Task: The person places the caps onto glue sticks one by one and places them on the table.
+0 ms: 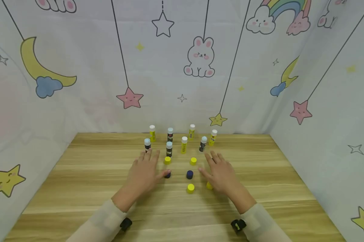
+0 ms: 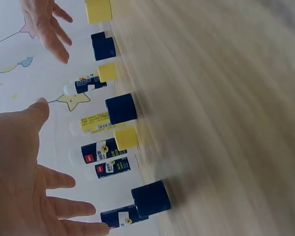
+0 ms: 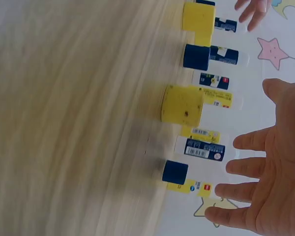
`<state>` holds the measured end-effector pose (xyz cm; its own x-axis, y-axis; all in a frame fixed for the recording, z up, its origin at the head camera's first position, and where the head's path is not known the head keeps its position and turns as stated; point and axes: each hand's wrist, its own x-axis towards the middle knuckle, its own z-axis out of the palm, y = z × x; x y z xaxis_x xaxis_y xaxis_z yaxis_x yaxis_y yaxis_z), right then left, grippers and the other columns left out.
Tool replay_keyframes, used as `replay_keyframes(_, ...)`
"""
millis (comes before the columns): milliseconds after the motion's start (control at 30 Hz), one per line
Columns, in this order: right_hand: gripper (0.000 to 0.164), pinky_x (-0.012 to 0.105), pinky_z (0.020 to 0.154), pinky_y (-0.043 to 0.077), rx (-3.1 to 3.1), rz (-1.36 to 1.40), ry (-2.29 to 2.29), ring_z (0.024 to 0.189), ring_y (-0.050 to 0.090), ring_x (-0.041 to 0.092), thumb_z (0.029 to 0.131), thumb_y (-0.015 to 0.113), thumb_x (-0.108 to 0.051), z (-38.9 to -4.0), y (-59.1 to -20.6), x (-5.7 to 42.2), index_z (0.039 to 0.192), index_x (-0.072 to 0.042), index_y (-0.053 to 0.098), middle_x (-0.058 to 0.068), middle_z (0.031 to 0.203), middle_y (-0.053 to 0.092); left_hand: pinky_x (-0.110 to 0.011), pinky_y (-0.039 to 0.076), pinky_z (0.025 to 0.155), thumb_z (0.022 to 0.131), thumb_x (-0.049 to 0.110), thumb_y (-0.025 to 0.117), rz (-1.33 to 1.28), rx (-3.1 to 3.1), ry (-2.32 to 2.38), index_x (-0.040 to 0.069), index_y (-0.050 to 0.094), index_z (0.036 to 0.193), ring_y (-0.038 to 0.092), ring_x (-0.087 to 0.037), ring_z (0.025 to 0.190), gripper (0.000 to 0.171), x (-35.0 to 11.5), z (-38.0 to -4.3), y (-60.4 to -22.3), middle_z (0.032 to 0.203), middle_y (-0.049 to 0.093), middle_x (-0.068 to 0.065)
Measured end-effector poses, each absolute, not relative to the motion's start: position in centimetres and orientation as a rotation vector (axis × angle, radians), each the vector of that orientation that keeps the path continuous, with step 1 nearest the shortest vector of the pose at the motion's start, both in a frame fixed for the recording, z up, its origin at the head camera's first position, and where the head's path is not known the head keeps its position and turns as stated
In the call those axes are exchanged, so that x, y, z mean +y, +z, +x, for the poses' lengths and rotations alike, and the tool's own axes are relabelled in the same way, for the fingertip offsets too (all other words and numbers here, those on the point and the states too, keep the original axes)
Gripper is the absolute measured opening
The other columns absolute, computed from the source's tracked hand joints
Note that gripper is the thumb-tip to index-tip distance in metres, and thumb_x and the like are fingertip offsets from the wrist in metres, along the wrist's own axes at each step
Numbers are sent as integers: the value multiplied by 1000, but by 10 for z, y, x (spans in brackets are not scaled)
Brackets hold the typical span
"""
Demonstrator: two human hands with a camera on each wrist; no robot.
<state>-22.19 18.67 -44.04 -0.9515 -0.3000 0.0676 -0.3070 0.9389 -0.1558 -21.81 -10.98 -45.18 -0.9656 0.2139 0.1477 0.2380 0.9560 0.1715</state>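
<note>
My left hand (image 1: 144, 171) is held palm down over the left middle of the table, fingers straight and holding nothing. Its thumb overlaps a dark blue cap (image 1: 167, 175) in the head view. Another dark blue cap (image 2: 151, 198) shows beyond its fingers in the left wrist view. Opposite, my right hand (image 1: 221, 173) is spread with bare fingers, partly covering a yellow cap (image 1: 209, 186). Between the hands stand a dark blue cap (image 1: 189, 174) and yellow caps (image 1: 193, 161). Behind them, upright, are several yellow glue sticks (image 1: 184, 146) and dark blue glue sticks (image 1: 169, 150) with pale tops.
The wooden table (image 1: 260, 181) reaches back to a white curtain (image 1: 163, 70) printed with stars, moons and rabbits, which also hangs along both sides. One yellow cap (image 1: 190, 188) stands nearest the front. Black wrist straps (image 1: 238, 226) sit on both sleeves.
</note>
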Motion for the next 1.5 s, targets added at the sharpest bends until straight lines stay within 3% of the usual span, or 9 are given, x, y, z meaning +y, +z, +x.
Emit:
replay_keyframes(167,74,63,112,35,-3070,488,268,147,33,44,105,42,-58,-226,-440,198,158,-7,35,21,162,31,-59,46,104,93,77,45,-322,-3009,-319,6,35,157,42,-47,139,96,-118,-219,-451,155,40,-27)
replay_keyframes(300,76,62,113,33,-3102,463,290,147,32,43,104,40,-61,-229,-440,203,159,-9,33,20,163,30,-56,56,88,92,78,45,-240,-3017,-417,-2,41,150,55,-43,125,99,-125,-224,-451,142,52,-27)
replay_keyframes(467,83,62,114,34,-3126,447,273,147,33,42,101,29,-71,-233,-441,206,160,-12,32,19,163,29,-51,58,71,94,73,51,-143,-3011,-522,-12,47,136,63,-39,103,95,-137,-237,-450,121,59,-28)
replay_keyframes(567,82,62,113,34,-3131,443,287,146,35,43,102,29,-70,-236,-441,207,159,-11,32,20,163,30,-51,57,75,96,69,52,-111,-3019,-619,-16,42,137,63,-42,103,96,-143,-246,-449,121,57,-32)
replay_keyframes(733,74,63,111,36,-3139,413,367,142,38,47,105,39,-60,-242,-439,211,159,-10,34,22,161,32,-58,48,101,95,71,50,-40,-3021,-908,-18,24,149,51,-50,127,107,-151,-265,-449,142,43,-39)
replay_keyframes(833,76,63,110,37,-3142,395,386,141,40,48,104,35,-64,-245,-440,215,159,-10,34,23,160,34,-59,42,107,95,71,51,-3,-3007,-1054,-15,21,152,45,-49,134,108,-156,-274,-449,148,39,-37)
replay_keyframes(1067,91,63,112,34,-3144,414,425,141,40,47,98,22,-77,-248,-442,218,158,-10,34,22,158,37,-58,42,108,95,61,61,53,-2941,-1321,-3,24,156,47,-46,135,96,-165,-288,-456,149,45,-30)
replay_keyframes(1300,78,62,113,35,-3120,437,449,140,41,47,104,32,-65,-247,-442,218,157,-7,36,25,156,40,-54,46,105,93,52,70,83,-2811,-1547,7,37,153,51,-40,133,82,-170,-295,-465,149,49,-20)
replay_keyframes(1500,72,59,113,36,-3110,445,484,139,44,44,107,37,-57,-253,-446,222,155,-3,39,25,153,44,-45,53,99,95,34,74,139,-2710,-1728,7,42,151,56,-37,129,69,-172,-299,-469,147,53,-19)
